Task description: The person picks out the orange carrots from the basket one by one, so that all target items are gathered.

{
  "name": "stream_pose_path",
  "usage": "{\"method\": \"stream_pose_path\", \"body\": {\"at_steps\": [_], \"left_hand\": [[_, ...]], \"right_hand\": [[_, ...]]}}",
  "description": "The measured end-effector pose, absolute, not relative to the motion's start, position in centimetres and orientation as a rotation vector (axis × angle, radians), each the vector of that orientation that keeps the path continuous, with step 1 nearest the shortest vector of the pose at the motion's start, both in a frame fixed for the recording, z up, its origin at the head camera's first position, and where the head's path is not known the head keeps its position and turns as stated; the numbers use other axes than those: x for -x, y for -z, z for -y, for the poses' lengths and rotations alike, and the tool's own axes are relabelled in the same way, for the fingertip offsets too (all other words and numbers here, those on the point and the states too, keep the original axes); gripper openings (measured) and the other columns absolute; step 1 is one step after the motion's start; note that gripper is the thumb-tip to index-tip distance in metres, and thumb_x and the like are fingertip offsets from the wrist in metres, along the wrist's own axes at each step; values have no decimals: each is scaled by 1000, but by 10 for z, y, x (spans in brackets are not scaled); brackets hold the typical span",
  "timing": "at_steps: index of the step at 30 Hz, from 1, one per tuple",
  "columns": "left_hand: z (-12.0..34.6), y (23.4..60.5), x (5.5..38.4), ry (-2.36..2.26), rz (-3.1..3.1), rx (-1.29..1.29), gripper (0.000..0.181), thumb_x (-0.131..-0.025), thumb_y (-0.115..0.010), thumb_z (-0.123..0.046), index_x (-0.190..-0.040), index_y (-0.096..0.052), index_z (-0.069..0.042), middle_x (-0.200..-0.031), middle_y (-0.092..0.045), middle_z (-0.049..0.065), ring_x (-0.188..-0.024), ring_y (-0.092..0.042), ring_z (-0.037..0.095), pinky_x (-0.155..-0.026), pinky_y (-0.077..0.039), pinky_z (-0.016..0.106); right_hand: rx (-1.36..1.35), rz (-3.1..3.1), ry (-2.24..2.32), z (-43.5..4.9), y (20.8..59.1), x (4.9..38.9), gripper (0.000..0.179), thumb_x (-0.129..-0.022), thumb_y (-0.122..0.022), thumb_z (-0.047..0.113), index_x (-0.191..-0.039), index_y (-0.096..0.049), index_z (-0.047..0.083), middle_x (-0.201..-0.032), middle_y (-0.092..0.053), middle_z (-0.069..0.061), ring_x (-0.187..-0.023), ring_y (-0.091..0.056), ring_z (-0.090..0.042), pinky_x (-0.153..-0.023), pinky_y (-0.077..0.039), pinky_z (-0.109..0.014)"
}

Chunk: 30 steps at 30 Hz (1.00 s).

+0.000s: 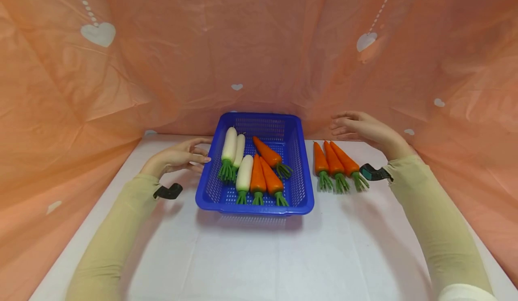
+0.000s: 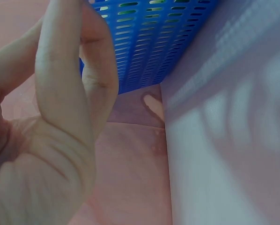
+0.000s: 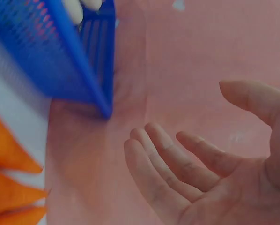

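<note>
A blue plastic basket (image 1: 255,209) stands on the table. Inside it, three white radishes (image 1: 244,173) with green tops lie on the left, and three carrots (image 1: 258,177) lie to their right. My left hand (image 1: 180,155) is beside the basket's left rim with its fingers loosely bent; whether the fingertips touch the rim I cannot tell. In the left wrist view those fingers (image 2: 65,70) partly cover the basket's perforated wall (image 2: 144,42). Over three more carrots (image 1: 335,164) on the table, my right hand (image 1: 364,128) hovers, fingers spread and nothing held.
A white cloth covers the table (image 1: 259,260). Orange cloth (image 1: 259,45) with white hearts hangs behind it and on both sides. Each wrist carries a small black camera (image 1: 167,192). The loose carrots lie close to the basket's right wall.
</note>
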<state>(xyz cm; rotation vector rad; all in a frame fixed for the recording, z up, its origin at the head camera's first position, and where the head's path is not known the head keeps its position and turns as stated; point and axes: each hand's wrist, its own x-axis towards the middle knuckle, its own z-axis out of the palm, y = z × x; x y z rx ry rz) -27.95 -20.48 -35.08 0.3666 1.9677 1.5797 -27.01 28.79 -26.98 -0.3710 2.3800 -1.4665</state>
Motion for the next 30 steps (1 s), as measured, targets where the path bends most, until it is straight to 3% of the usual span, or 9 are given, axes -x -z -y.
{"method": "stream_pose_path", "body": {"at_steps": [2,9,15,19,30], "left_hand": [[205,351,280,-1585,-1964,-362,70,-94,-55,2,-151,-14,-5,-113,-52,19,-92,-59,22,-82,-54,44],[204,351,280,-1586,-1966,-351,70,-93,-56,3,-150,-17,-5,-110,-53,17,-91,-59,25,-80,-55,47],[205,351,281,-1562,-1982,-339,73,-94,-59,-1,-151,-14,-8,-122,-45,25,-99,-58,29,-86,-52,49],[206,350,281,-1564,-1988,-333,74,-93,-59,-2,-151,-15,-9,-123,-45,26,-99,-59,28,-87,-51,50],[204,349,281,-1561,-1990,-312,74,-93,-59,-1,-151,-15,-9,-123,-44,25,-100,-59,33,-87,-51,51]], "right_hand": [[404,-2363,1472,-278,266,272,56,-101,-46,34,-145,-32,1,-139,-41,-23,-113,-55,-27,-103,-38,-49],[507,-2338,1499,-246,256,283,54,-101,-48,32,-143,-35,-1,-134,-47,-22,-111,-56,-25,-97,-46,-38],[529,-2252,1562,-220,255,293,54,-101,-49,29,-142,-35,-2,-133,-48,-24,-117,-53,-33,-102,-41,-45],[486,-2147,1593,-199,263,302,52,-101,-48,24,-143,-33,-2,-135,-45,-25,-123,-45,-38,-106,-35,-49],[400,-2183,1367,-153,301,323,48,-103,-46,24,-141,-38,-3,-137,-45,-22,-120,-48,-35,-103,-39,-48]]}}
